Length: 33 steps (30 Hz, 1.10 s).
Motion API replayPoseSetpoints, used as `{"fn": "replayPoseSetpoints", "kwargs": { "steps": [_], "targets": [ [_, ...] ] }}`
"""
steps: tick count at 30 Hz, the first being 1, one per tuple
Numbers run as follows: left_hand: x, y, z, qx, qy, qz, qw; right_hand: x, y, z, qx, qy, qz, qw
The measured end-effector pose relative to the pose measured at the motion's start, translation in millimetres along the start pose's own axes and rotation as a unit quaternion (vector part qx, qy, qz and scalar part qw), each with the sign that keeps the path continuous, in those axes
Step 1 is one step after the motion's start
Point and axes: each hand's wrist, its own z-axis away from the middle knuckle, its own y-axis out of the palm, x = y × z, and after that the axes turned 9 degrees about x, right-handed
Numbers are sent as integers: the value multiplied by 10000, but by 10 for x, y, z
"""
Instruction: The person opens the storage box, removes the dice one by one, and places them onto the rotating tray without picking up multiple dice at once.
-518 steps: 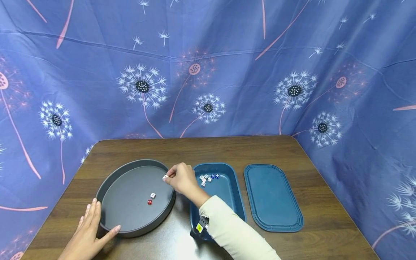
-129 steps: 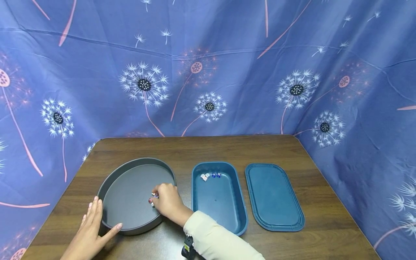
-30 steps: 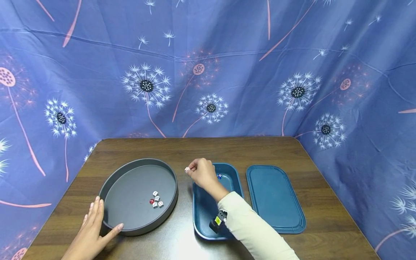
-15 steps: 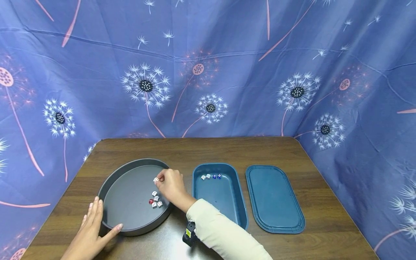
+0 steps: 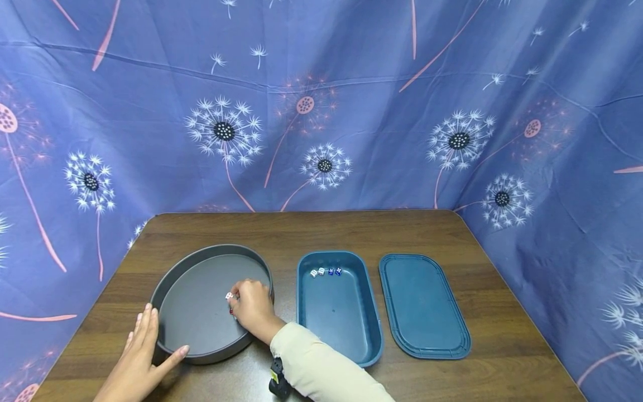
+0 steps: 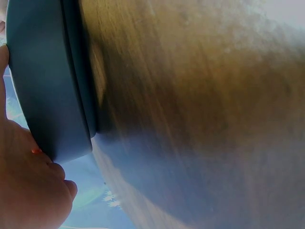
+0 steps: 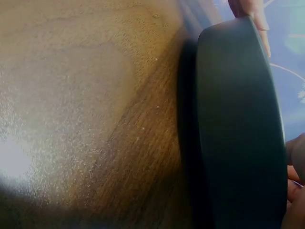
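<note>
In the head view, my right hand (image 5: 253, 307) reaches inside the round dark grey tray (image 5: 196, 304) and pinches a white die (image 5: 229, 296) between thumb and fingertips. A sliver of a red die (image 5: 231, 311) shows under that hand, which hides the other dice there. My left hand (image 5: 135, 357) rests on the tray's near left rim, fingers straight and thumb spread. In the left wrist view, that hand (image 6: 31, 176) lies against the tray's outer wall (image 6: 43, 76). From the right wrist, the tray's wall (image 7: 238, 119) covers most of my right hand (image 7: 296, 200).
Right of the tray stands a blue rectangular box (image 5: 339, 329). Two white dice (image 5: 313, 273) and two blue dice (image 5: 335, 272) lie at its far end. Its matching blue lid (image 5: 424, 307) lies flat farther right on the wooden table (image 5: 502, 357). A patterned cloth (image 5: 382, 123) hangs behind.
My right hand brought a white die from the blue box leftward into the tray and has lowered it toward the dice there. Over the longer span, fewer white dice lie in the box. My left hand stays put.
</note>
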Motion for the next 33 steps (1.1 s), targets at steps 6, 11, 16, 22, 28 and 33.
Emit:
{"fn": "replayPoseSetpoints", "kwargs": {
  "steps": [6, 11, 16, 22, 28, 33],
  "targets": [
    [-19, -7, -1, 8, -24, -19, 10000, 33, 7, 31, 66, 72, 585, 9982],
    [-29, -19, -7, 109, -127, -19, 9999, 60, 13, 35, 134, 171, 944, 9953],
    [-25, -23, -9, 134, -147, 4, 9998, 54, 5, 9, 182, 262, 616, 9976],
    [-24, -10, -6, 100, -122, 1, 9999, -10, -273, -97, 169, 82, -381, 9991],
    [-15, 4, -17, 73, -60, 4, 10000, -136, -653, -150, 114, -54, -674, 9976],
    [4, 2, -21, 116, -108, 7, 9999, -324, -848, -126, -92, -89, -736, 9972]
  ]
}}
